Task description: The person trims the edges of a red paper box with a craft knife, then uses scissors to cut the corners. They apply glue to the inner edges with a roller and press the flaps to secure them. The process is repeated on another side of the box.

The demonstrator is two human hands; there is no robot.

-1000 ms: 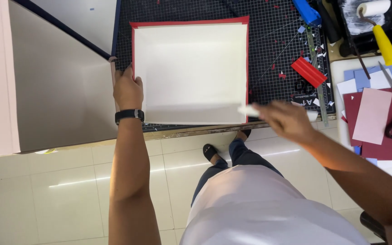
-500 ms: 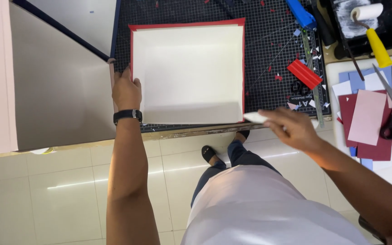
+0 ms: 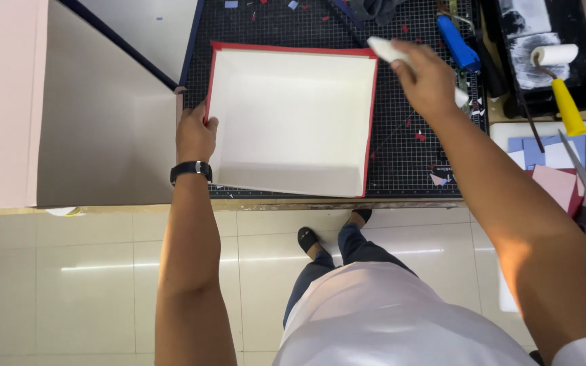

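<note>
1. Head view is showing a shallow white box [image 3: 289, 122] with red edges, centre frame on a black cutting mat [image 3: 415, 156].
2. Left hand [image 3: 194, 135] is gripping the box's left wall.
3. Right hand [image 3: 428, 81] (upper right) is closing around a white stick-shaped tool [image 3: 384, 49], hovering at the box's upper-right corner.

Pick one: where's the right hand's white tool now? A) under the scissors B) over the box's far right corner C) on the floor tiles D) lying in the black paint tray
B: the right hand grips the white tool, whose tip sits at the far right corner of the red-edged box, while the left hand holds the box's left wall.
</note>
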